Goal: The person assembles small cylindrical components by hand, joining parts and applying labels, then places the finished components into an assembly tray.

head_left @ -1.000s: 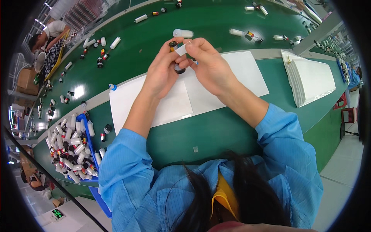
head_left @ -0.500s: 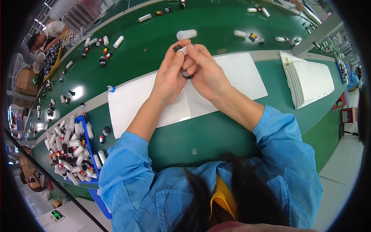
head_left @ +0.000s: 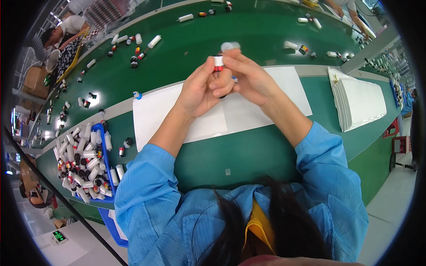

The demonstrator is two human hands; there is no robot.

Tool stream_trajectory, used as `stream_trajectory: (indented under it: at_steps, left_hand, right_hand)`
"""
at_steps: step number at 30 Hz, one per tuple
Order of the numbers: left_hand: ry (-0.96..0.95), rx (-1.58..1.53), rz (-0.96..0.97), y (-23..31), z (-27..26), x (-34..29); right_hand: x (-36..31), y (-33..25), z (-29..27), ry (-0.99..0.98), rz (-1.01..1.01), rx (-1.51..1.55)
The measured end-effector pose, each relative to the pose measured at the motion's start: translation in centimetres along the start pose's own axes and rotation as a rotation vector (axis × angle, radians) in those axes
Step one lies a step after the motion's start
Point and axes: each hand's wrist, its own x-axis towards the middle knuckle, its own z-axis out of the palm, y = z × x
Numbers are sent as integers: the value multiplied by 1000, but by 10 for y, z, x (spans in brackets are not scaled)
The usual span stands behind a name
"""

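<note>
Above the white sheets (head_left: pixel 159 111), my two hands meet close together with fingers curled. My left hand (head_left: pixel 197 91) pinches a small cylindrical part with a white wrap and a red band (head_left: pixel 218 61). Against that part's upper end press the thumb and fingers of my right hand (head_left: pixel 253 80). A bit of blue (head_left: pixel 234 79) and something dark show between the fingers; most of what is held there is hidden. Just beyond my right fingertips is a blurred translucent white tube (head_left: pixel 230 46); whether it joins the held part I cannot tell.
At left, a blue tray (head_left: pixel 105 164) is heaped with white tubes and black-capped parts. More lie scattered over the green conveyor belt (head_left: pixel 186 53). A small blue-capped piece (head_left: pixel 137 95) stands by the sheets. White sheets are stacked (head_left: pixel 361 99) at right. Other people work beyond.
My fingers have shifted on the held part, and its white wrap and red band now face me. The black pieces seen earlier are mostly hidden. The view has shifted slightly.
</note>
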Motion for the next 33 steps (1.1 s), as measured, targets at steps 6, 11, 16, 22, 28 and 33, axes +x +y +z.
stream_trajectory:
  at_steps: [6, 11, 16, 22, 28, 33]
  left_hand:
    - [-111, 6, -221, 3, -1, -8]
    - [275, 1339, -117, 32, -24, 2]
    - [806, 2491, 46, 113, -123, 7]
    - [791, 2800, -143, 113, -201, -2]
    - [522, 2807, -221, 104, -146, 0]
    - [730, 2378, 54, 97, -106, -2]
  right_hand:
    - [0, -10, -10, -195, -188, -207]
    - [8, -42, -22, -24, -270, -605]
    - [44, -81, -82, 323, -219, -1285]
    - [44, -43, -85, 404, -840, -1847]
    - [-6, 50, 11, -191, -647, -1810]
    - [1, 46, 34, -280, -480, -2053]
